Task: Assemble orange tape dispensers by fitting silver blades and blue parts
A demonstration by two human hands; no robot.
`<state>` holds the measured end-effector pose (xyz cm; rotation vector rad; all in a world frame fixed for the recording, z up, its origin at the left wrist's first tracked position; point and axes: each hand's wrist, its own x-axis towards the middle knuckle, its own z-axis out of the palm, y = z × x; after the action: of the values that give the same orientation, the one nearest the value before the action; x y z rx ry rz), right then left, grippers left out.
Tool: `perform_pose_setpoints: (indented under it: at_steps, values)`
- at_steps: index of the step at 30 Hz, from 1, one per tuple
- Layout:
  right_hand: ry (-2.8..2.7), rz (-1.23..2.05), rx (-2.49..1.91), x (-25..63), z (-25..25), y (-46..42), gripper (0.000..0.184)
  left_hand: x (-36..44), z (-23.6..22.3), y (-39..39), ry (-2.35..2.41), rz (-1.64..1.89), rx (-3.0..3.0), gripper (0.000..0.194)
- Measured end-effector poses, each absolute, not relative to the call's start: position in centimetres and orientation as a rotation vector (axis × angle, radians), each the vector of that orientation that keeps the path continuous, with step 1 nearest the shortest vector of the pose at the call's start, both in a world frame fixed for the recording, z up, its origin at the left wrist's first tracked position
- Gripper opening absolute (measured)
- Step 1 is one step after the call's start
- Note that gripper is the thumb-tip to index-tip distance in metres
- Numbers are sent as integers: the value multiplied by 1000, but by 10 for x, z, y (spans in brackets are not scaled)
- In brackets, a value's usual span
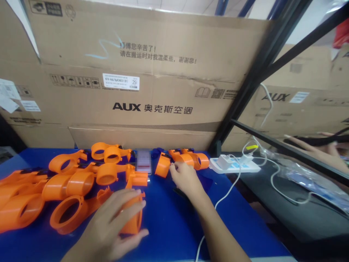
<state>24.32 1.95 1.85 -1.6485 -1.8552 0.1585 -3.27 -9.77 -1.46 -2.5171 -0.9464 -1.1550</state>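
Many orange plastic ring-shaped parts (79,178) lie on a blue table top (169,218). My left hand (114,227) is curled around one orange ring part (133,222) near the front edge, fingers wrapped over it. My right hand (184,178) reaches forward, its fingertips pinching at a small group of orange parts (181,160) at the back of the table. A blurred phone-like object (143,161) lies between the two groups.
Large AUX cardboard boxes (141,80) wall the back. A white power strip (234,165) with a charger and white cables (229,191) sits to the right. A black metal frame (253,80) divides off a dark table, where another person's hand (313,151) rests.
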Motion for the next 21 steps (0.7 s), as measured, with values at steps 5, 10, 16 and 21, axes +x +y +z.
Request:
perform_pose_setpoints:
  at_steps: [5,10,16,21]
  values:
    - [-1729,494,-1313,230,28,9,36,-18,4,-86,-900,-1174,-2504,64]
    - [-1647,1038,-955,213,26,0,38,-10,9,-71,-652,-1142,-2547,63]
    - [-1392,1168,-975,212,23,3,42,-4,17,-53,-682,-1381,-2755,80]
    - [-1376,997,-1041,212,27,2,46,16,27,-29,-1752,-2462,-2726,59]
